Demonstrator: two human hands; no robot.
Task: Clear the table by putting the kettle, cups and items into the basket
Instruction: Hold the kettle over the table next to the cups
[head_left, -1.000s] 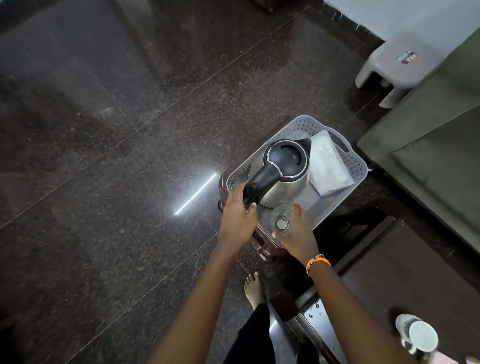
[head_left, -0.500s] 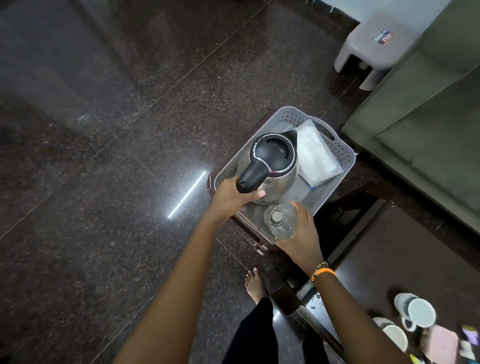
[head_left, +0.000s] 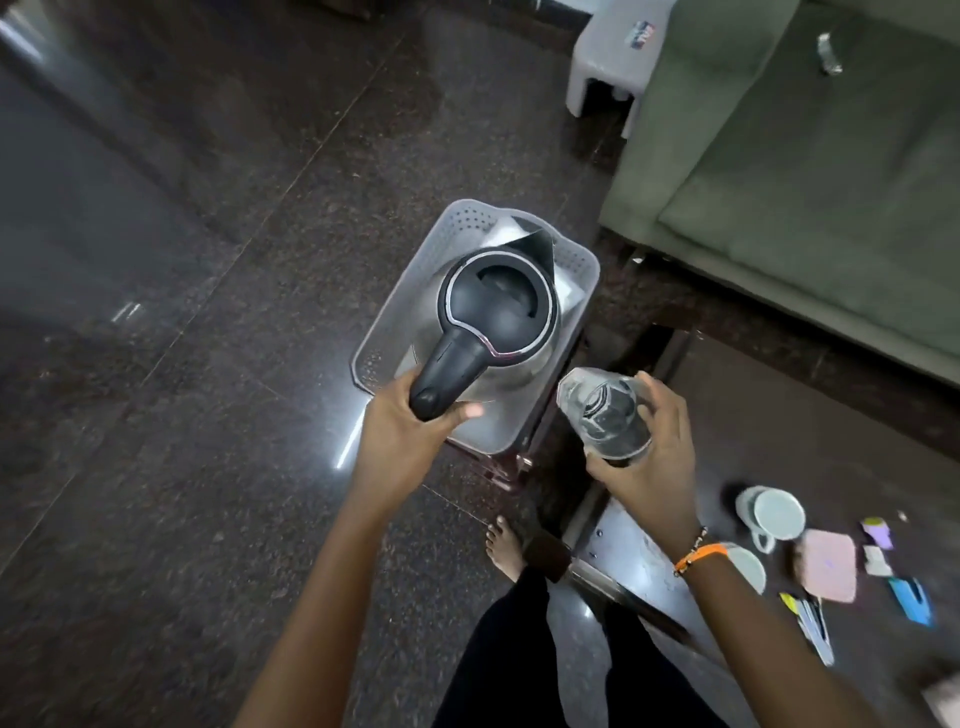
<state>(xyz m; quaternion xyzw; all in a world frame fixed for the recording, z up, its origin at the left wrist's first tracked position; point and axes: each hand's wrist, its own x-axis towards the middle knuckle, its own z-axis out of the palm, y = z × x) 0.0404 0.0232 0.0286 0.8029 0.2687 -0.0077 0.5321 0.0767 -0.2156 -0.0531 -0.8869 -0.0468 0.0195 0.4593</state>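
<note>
Head view shows the kettle (head_left: 496, 306) over the grey basket (head_left: 467, 228), its black handle toward the person and its spout away, gripped at the handle end by the left hand (head_left: 410, 431); the right hand (head_left: 649, 457) wraps a clear glass (head_left: 602, 413), tilted with its mouth up and left. Since half a second ago the glass has come out of the basket and now sits right of it; the sticker on the white stool (head_left: 613, 57) is too blurred to read.
</note>
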